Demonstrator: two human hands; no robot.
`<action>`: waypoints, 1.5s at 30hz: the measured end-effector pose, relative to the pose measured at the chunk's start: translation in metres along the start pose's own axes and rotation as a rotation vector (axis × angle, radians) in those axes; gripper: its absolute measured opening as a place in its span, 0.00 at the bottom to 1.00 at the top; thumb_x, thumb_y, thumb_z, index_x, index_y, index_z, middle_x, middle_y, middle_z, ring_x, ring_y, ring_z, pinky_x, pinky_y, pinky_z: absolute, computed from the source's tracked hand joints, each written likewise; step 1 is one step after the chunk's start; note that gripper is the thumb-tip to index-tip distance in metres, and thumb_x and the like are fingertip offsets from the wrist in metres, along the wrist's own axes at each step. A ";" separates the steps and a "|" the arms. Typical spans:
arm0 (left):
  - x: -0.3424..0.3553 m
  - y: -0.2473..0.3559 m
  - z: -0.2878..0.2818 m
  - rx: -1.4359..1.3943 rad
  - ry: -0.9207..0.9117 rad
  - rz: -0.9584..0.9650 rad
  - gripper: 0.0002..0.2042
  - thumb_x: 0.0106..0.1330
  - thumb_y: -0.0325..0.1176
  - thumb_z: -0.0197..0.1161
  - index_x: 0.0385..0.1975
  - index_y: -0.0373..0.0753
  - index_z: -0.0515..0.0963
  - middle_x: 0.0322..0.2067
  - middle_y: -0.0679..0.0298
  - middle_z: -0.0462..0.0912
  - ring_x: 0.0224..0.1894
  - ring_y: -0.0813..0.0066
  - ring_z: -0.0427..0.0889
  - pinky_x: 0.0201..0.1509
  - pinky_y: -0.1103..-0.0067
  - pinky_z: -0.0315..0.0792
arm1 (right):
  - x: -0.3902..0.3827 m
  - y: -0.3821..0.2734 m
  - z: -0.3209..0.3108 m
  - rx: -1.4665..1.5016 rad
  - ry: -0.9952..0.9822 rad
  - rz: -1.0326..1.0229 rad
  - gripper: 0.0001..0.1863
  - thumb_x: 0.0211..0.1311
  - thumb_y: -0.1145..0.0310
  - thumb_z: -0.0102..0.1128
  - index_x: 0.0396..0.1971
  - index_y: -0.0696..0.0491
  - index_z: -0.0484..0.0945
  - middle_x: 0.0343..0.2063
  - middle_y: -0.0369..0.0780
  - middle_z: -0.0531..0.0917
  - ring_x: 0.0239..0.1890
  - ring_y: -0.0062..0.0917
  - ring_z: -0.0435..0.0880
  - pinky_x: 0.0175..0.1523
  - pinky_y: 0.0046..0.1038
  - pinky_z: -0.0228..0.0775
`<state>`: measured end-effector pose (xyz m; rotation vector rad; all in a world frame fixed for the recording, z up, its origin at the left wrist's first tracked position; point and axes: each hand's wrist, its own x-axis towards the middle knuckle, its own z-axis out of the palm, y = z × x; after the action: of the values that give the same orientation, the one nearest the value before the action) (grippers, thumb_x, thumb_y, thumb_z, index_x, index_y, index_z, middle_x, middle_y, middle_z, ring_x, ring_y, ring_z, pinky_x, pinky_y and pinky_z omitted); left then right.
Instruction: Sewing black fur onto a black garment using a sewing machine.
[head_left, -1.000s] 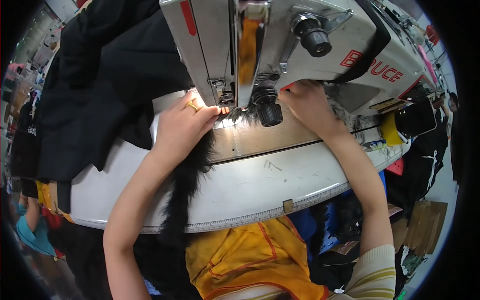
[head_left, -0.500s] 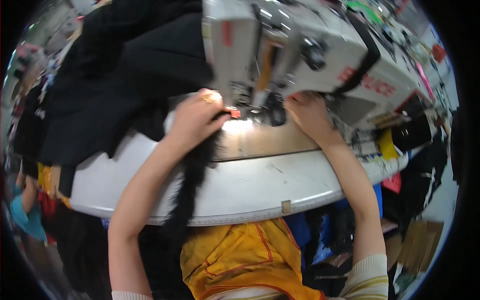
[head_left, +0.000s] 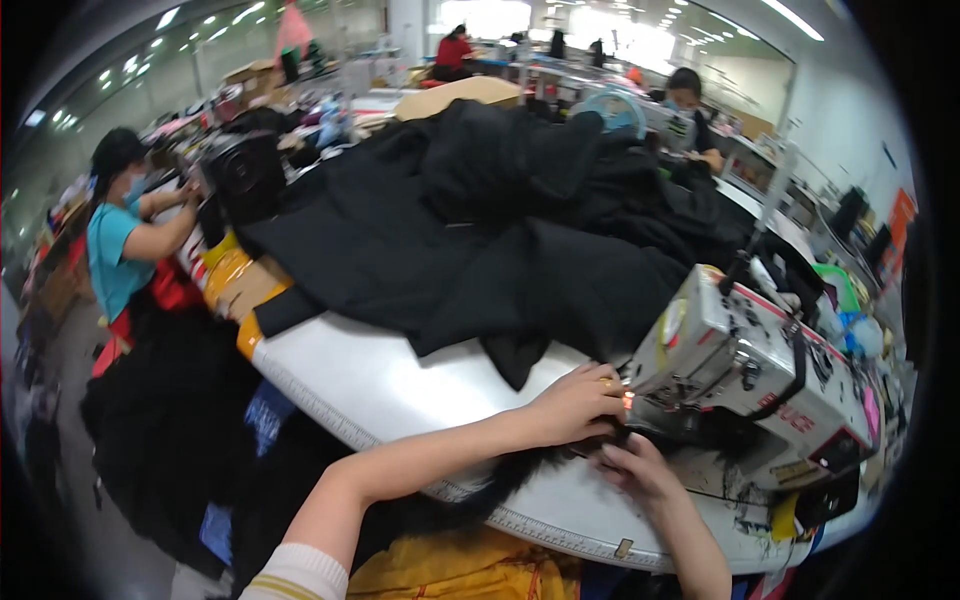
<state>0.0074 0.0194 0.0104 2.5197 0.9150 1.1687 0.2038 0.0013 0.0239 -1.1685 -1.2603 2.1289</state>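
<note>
A white sewing machine point(head_left: 715, 345) stands at the right, its lamp glowing close to my fingers. Just left of its needle area, my left hand point(head_left: 575, 405) curls its fingers over a black furry strip point(head_left: 490, 505). My right hand point(head_left: 645, 470) is beside and below it, thumb and fingers closing on the strip's end, slightly blurred. From my hands the strip trails left over the table's front edge. My fingers partly hide the strip's end and the needle area.
A big heap of black fabric point(head_left: 500, 230) covers the far side of the white table point(head_left: 330, 365), whose front edge carries a measuring tape. At left a person in a turquoise shirt point(head_left: 115, 245) works; two others sit farther back. Black cloth point(head_left: 170, 420) hangs at lower left.
The view has swung up and left, bringing the room into sight. My right hand has come from the machine's right side to the furry strip beside my left hand.
</note>
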 end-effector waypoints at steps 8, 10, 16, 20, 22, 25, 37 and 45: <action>0.008 -0.005 -0.008 -0.154 0.009 -0.251 0.09 0.50 0.32 0.68 0.30 0.41 0.80 0.30 0.65 0.79 0.33 0.67 0.79 0.37 0.76 0.72 | 0.046 0.003 -0.040 -1.097 0.173 -0.383 0.15 0.60 0.61 0.58 0.39 0.57 0.79 0.33 0.39 0.83 0.34 0.22 0.80 0.40 0.27 0.70; 0.007 -0.002 0.000 0.219 0.045 -0.039 0.11 0.46 0.32 0.67 0.32 0.43 0.79 0.32 0.68 0.78 0.35 0.70 0.79 0.36 0.78 0.72 | 0.050 0.014 -0.058 -0.957 0.159 -0.551 0.15 0.60 0.64 0.57 0.43 0.58 0.77 0.37 0.42 0.82 0.40 0.24 0.80 0.47 0.28 0.69; 0.000 0.013 -0.005 0.581 0.033 0.386 0.13 0.50 0.30 0.57 0.38 0.42 0.77 0.37 0.69 0.77 0.41 0.75 0.80 0.39 0.81 0.75 | 0.026 0.000 -0.057 -0.440 0.016 -0.337 0.20 0.57 0.66 0.62 0.48 0.57 0.75 0.41 0.36 0.80 0.45 0.18 0.76 0.51 0.23 0.67; -0.008 -0.012 0.013 0.473 -0.089 0.390 0.12 0.52 0.32 0.57 0.36 0.39 0.73 0.34 0.63 0.74 0.38 0.69 0.79 0.39 0.78 0.75 | 0.032 -0.011 -0.058 -0.553 0.015 -0.295 0.29 0.49 0.54 0.68 0.48 0.55 0.76 0.44 0.38 0.80 0.48 0.23 0.76 0.53 0.26 0.68; -0.008 -0.006 0.018 0.538 -0.034 0.399 0.14 0.47 0.33 0.60 0.36 0.39 0.74 0.32 0.63 0.74 0.30 0.73 0.78 0.32 0.80 0.74 | 0.027 0.000 -0.068 -0.982 0.222 -0.129 0.30 0.55 0.49 0.60 0.51 0.54 0.73 0.45 0.43 0.79 0.51 0.26 0.76 0.55 0.27 0.66; -0.006 0.005 0.007 0.730 -0.175 0.419 0.13 0.48 0.31 0.58 0.35 0.37 0.74 0.36 0.63 0.74 0.41 0.71 0.76 0.45 0.78 0.74 | 0.004 -0.012 -0.033 -1.685 0.407 -0.447 0.20 0.58 0.52 0.56 0.40 0.53 0.76 0.37 0.44 0.80 0.34 0.40 0.80 0.36 0.35 0.73; -0.003 -0.007 0.010 0.232 -0.097 -0.009 0.05 0.50 0.29 0.66 0.27 0.42 0.79 0.34 0.70 0.83 0.31 0.71 0.81 0.33 0.79 0.74 | 0.013 0.005 -0.056 -1.604 0.277 -1.051 0.17 0.51 0.72 0.53 0.43 0.46 0.76 0.41 0.31 0.79 0.44 0.24 0.79 0.43 0.25 0.74; 0.008 -0.031 0.013 0.354 -0.103 0.052 0.10 0.42 0.33 0.67 0.28 0.46 0.80 0.26 0.71 0.78 0.30 0.72 0.79 0.32 0.76 0.73 | 0.035 0.020 -0.079 -1.526 0.406 -0.978 0.03 0.40 0.67 0.57 0.19 0.45 0.77 0.19 0.32 0.75 0.31 0.26 0.76 0.39 0.31 0.69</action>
<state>0.0074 0.0496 -0.0065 2.8643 1.1206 0.9488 0.2501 0.0562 -0.0288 -0.8902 -2.4908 0.0035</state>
